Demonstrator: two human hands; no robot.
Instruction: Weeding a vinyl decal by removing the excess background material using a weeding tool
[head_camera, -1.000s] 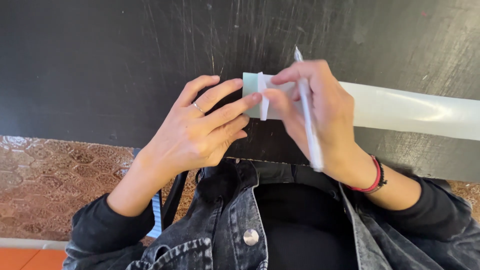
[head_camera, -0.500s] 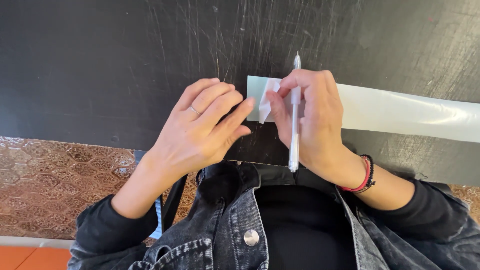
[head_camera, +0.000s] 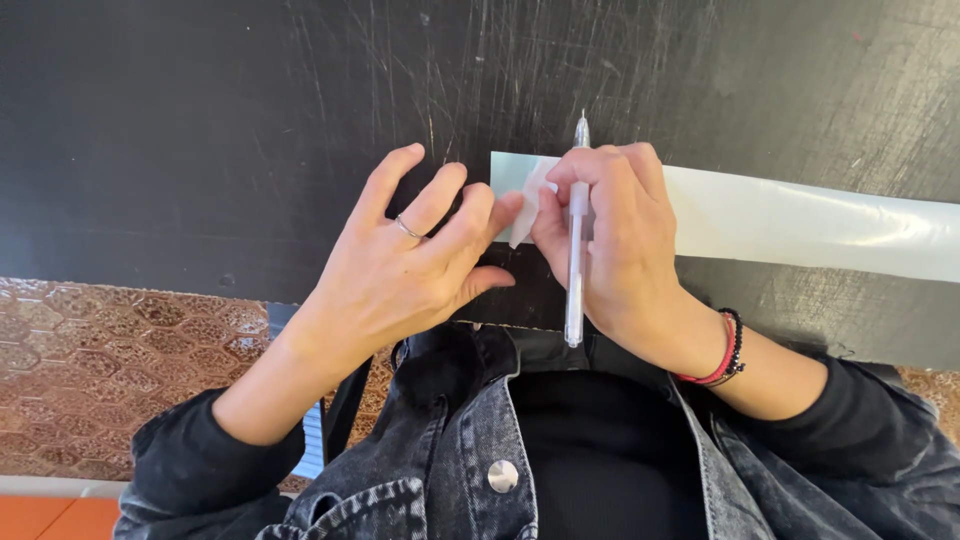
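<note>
Strip lies flat along the table's near edge. Right hand pins its left end, fingers curled round a pen — parked, tip outward. Left hand, fingers loosely spread, holds nothing — fingertips touch the lifted corner.

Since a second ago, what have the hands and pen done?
The pen swung from slanting to pointing straight up the table in the right hand. The left hand spread its fingers. Both stay at the end of the pale strip.
</note>
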